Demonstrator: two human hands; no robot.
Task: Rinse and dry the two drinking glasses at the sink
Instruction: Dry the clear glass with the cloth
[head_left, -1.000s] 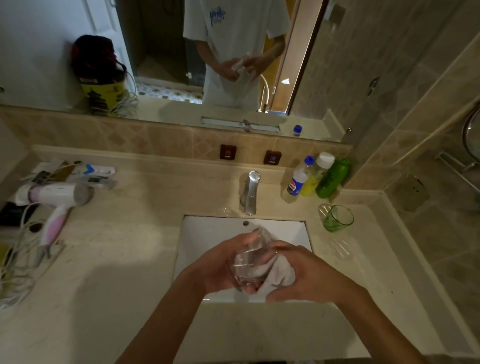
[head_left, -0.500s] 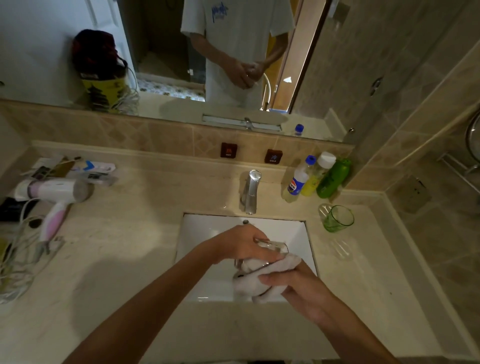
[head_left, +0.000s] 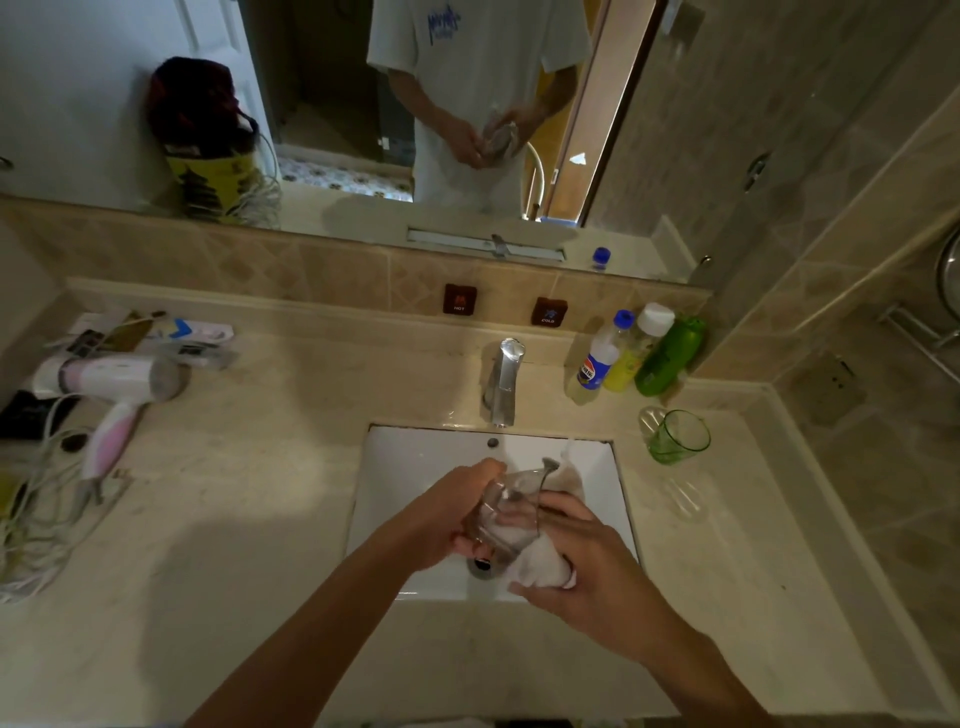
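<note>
you are drying the clear glass (head_left: 511, 512) over the sink (head_left: 415, 467), near the middle of the bench's (head_left: 260, 519) front edge. your left hand (head_left: 441, 519) wraps the glass from the left side, fingers curled round its wall, and the glass lies tilted with its rim toward the tap (head_left: 504, 379). your right hand (head_left: 582, 566) pinches a pale cloth (head_left: 535, 566) against the lower part of the glass; part of the cloth seems pushed inside it, though the clear wall makes that hard to tell. both grips are closed on what they hold, neither is spread.

to do this step well, hold the glass firmly by the wall with the left grip and let the right do the work: keep the cloth bunched, press it to the bottom of the glass, then turn the glass against it so the whole inner wall is wiped. finish with the outside and the rim. stay over the sink, so that a slip from wet fingers lands in the basin and not on the bench edge. don't squeeze hard; thin glass will likely crack if pressed from both sides at once.

the green glass (head_left: 678, 436) stands tilted or on its side near the bench's back right corner, just in front of the three bottles (head_left: 639, 353). whether it is already rinsed and dried cannot be told from here, so judge the task about half done at best. the tap shows no running water.
</note>
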